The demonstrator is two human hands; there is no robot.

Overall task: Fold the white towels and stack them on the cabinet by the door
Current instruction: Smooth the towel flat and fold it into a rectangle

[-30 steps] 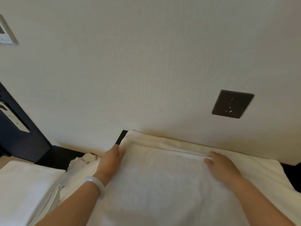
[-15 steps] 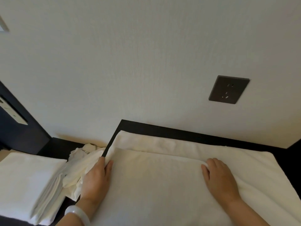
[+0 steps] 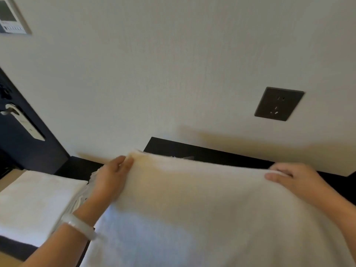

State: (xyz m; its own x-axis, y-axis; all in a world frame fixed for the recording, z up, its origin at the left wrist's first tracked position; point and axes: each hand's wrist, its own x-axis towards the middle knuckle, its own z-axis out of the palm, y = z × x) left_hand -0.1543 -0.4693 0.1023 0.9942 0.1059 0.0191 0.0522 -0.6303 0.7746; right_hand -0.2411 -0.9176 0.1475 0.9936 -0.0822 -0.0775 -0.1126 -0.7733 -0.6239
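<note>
Hanging wall panel [image 3: 11, 18]: is sitting high on the wall, far up and to the left of both grips; its screen and row of small marks are too small to read.
Door [image 3: 23, 151]: is standing dark at the far left, with a pale metal handle [image 3: 19, 120] on a long plate; any marking on the plate is too small to read.
Folded stack [image 3: 38, 197]: white towels are lying flat, just left of the left grip and lower than it.
Bracelet [image 3: 79, 226]: a pale bangle is circling the left wrist, below the grip.
Left hand [image 3: 109, 182]: is grasping the upper left corner of the towel [image 3: 192, 209], thumb on the near face, fingers hidden behind the cloth.
Towel: is stretching between the two grips, its top edge lifted and slightly blurred, the rest draping down toward the person.
Cabinet [image 3: 212, 155]: its dark top is showing just beyond the raised edge, between the grips.
Socket [image 3: 279, 104]: a dark square plate is sitting on the wall above the right grip; no lettering is readable.
Right hand [image 3: 294, 180]: is pinching the upper right edge of the towel, fingers curled over the near face.
</note>
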